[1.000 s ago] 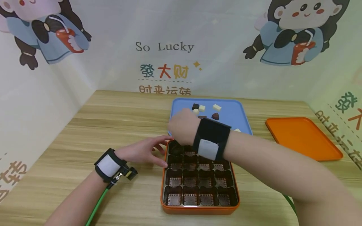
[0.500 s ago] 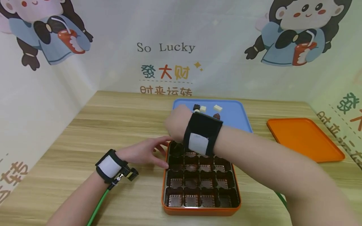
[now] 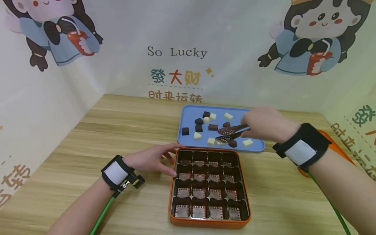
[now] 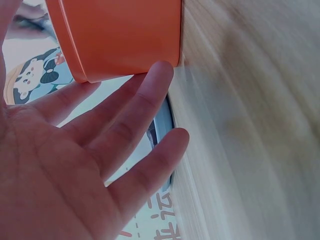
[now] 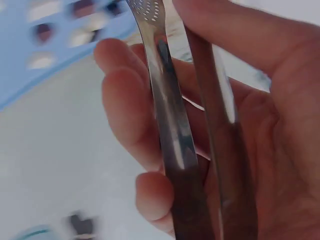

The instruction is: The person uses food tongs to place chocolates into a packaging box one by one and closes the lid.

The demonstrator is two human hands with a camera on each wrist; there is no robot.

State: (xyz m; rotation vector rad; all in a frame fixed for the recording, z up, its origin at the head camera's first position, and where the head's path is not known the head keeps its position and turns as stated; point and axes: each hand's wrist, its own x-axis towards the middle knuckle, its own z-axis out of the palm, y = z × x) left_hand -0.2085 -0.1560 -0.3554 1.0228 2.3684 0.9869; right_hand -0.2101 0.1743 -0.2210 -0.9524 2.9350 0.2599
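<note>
My right hand grips a pair of metal tongs with perforated heads. In the head view the heads are apart, over the blue tray. On the tray lie several dark chocolates and white chocolates, some partly covered by the tongs. My left hand rests at the upper left corner of an orange box, fingers spread and touching its side in the left wrist view. A brown divided insert fills the box. Its far left compartment holds a dark chocolate.
Behind my right wrist an orange tray is mostly hidden. The wooden table meets a printed cloth backdrop at the back and sides. Green cables trail from both wrist straps.
My right hand has moved from above the box's far left corner to the right, over the blue tray, with the tongs. My left hand stays at the box.
</note>
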